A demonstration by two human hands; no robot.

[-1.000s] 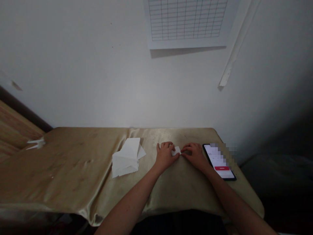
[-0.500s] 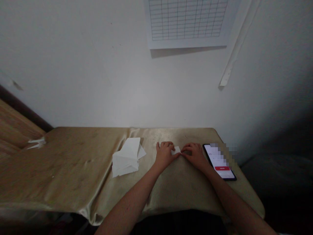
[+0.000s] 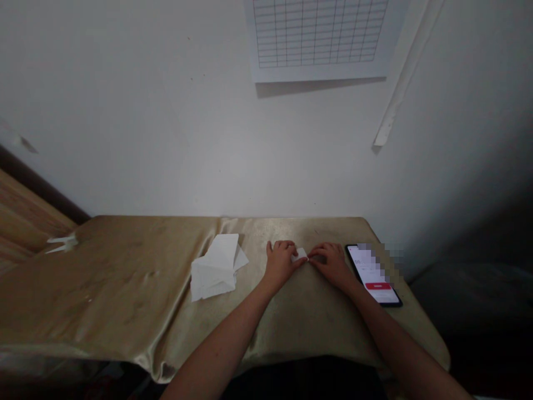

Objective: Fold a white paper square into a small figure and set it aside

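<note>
A small piece of white paper (image 3: 301,253) lies on the cloth-covered table between my hands. My left hand (image 3: 280,260) is closed on its left side, thumb and fingers pressing it, and covers part of it. At the paper's right corner, the thumb and forefinger of my right hand (image 3: 331,263) pinch the edge. Left of my hands rests a loose pile of white paper sheets (image 3: 216,266), overlapping at different angles. How the small paper is folded is too small to make out.
A phone (image 3: 375,280) with a lit screen lies right of my right hand. The gold tablecloth (image 3: 104,289) has raised folds near the paper pile. Behind the table stands a white wall, bearing a printed grid sheet (image 3: 318,39). White strips (image 3: 62,243) hang over the table's far left edge.
Both hands stay in nearly the same place on the small paper. Its visible part looks slightly narrower near the right corner. The pile and phone have not moved.
</note>
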